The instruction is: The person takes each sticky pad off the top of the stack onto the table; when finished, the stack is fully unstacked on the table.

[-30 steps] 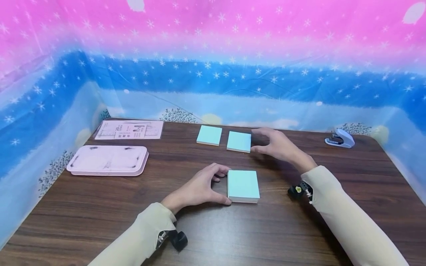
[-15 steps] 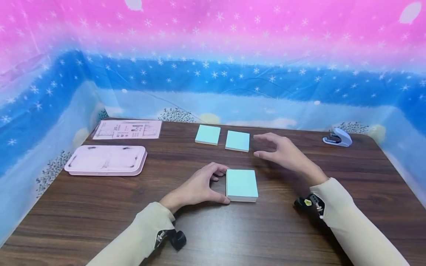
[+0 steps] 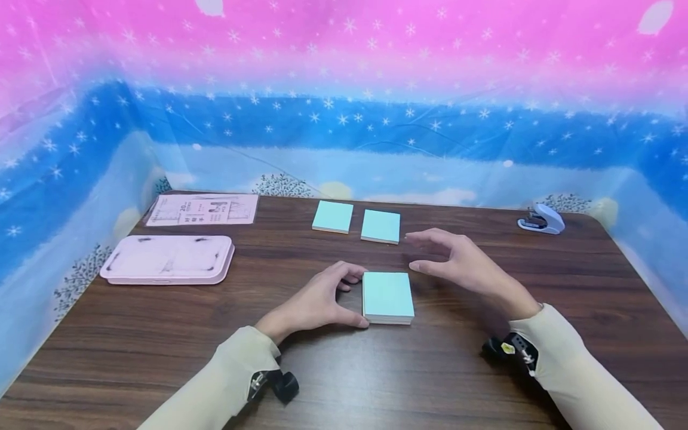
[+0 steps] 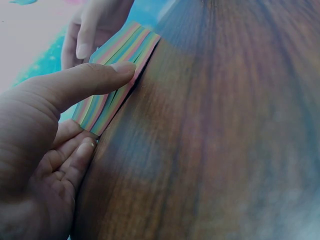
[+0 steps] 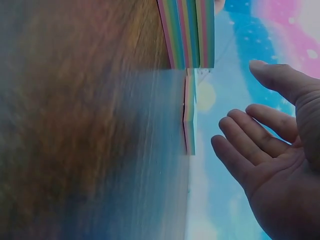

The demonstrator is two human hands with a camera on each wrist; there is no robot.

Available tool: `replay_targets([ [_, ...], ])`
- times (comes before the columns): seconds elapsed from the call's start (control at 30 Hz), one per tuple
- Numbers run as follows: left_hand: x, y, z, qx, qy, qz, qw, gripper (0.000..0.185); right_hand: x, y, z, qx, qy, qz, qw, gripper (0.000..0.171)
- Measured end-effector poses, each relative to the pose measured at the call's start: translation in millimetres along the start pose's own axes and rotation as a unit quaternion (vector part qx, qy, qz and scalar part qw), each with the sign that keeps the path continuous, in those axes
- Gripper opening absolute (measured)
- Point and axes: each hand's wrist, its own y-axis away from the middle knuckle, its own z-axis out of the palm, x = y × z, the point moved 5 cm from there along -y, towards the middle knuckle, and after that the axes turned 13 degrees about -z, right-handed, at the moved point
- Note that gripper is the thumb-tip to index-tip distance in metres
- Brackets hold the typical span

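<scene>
A stack of mint-green sticky note pads lies in the middle of the table, its striped coloured edges showing in the left wrist view. My left hand holds this stack by its left side, thumb at the near edge and fingers toward the far corner. Beyond the stack, two single sticky note pads lie side by side, a left one and a right one. My right hand is above the table, right of the stack, with thumb and fingers apart and nothing between them.
A pink pencil case lies at the left, with a pink printed sheet behind it. A small white stapler stands at the back right. A patterned curtain borders the wooden table.
My right hand has drawn away from the right single pad and come nearer, toward the stack. My left hand keeps its hold. The head view has shifted slightly.
</scene>
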Motion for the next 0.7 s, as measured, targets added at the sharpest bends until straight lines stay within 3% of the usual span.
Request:
replay_targets([
  [0.37, -0.1, -0.8, 0.6, -0.001, 0.003, 0.002, 1.0000, 0.082, -5.5, 9.9, 6.5, -0.018, 0.005, -0.001, 1.000, 0.060],
  [0.7, -1.4, -1.0, 0.4, 0.001, 0.006, 0.012, 0.9999, 0.082, -6.5, 15.7, 13.7, -0.069, -0.060, -0.007, 0.996, 0.064],
])
